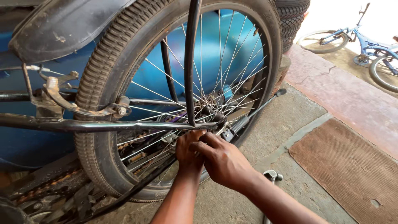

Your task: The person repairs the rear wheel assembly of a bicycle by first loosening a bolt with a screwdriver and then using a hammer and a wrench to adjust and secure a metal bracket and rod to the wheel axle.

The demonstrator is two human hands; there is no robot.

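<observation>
A bicycle's rear wheel (107,58) with a knobbly black tyre and silver spokes fills the view, its hub (213,116) near the middle. Both my hands work at the axle just below the hub. My left hand (188,151) reaches in among the lower spokes, fingers curled by the axle end. My right hand (222,159) lies over it, its fingers bent toward the same spot. Whatever small part they grip is hidden by the fingers. A black frame stay (103,124) runs left from the axle, and a kickstand (259,108) sticks out to the right.
A rusty chain (49,182) hangs at lower left. A black mudguard (62,25) sits above the tyre, with a blue drum (215,49) behind. A metal tool (271,176) lies on the concrete floor. A brown mat (352,170) lies right. A blue bicycle (369,45) lies far right.
</observation>
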